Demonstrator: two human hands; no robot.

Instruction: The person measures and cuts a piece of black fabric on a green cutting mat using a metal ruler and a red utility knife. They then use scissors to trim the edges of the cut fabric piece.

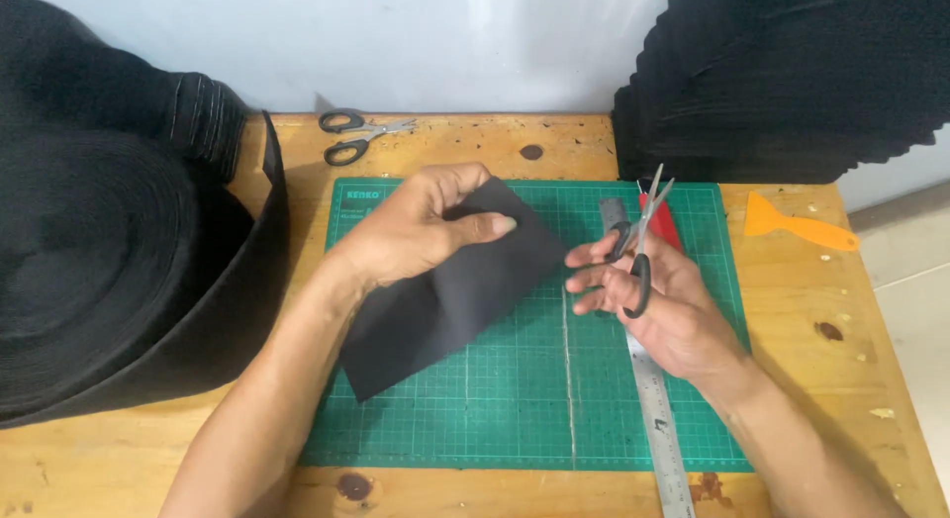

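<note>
Over a green gridded cutting mat on a knotty wooden surface, a person's left hand pinches the upper edge of a flat rectangular piece of black fabric, thumb on top and fingers behind. The piece's long axis slants from the mat's lower left up toward its top centre, its lower end resting on the mat. The right hand grips black-handled scissors, fingers through the loops, blades slightly parted and pointing up and away. The fabric's near corner lies just left of the scissors, so the blades stand beside it, apart from the cloth. A steel ruler runs under the right hand toward the surface's front edge, with a red-and-grey tool behind the scissors. A second pair of scissors lies at the back, an orange plastic scraper to the right, a large black fabric roll at left and stacked black fabric at rear right. The mat's corner bears small pale lettering.
</note>
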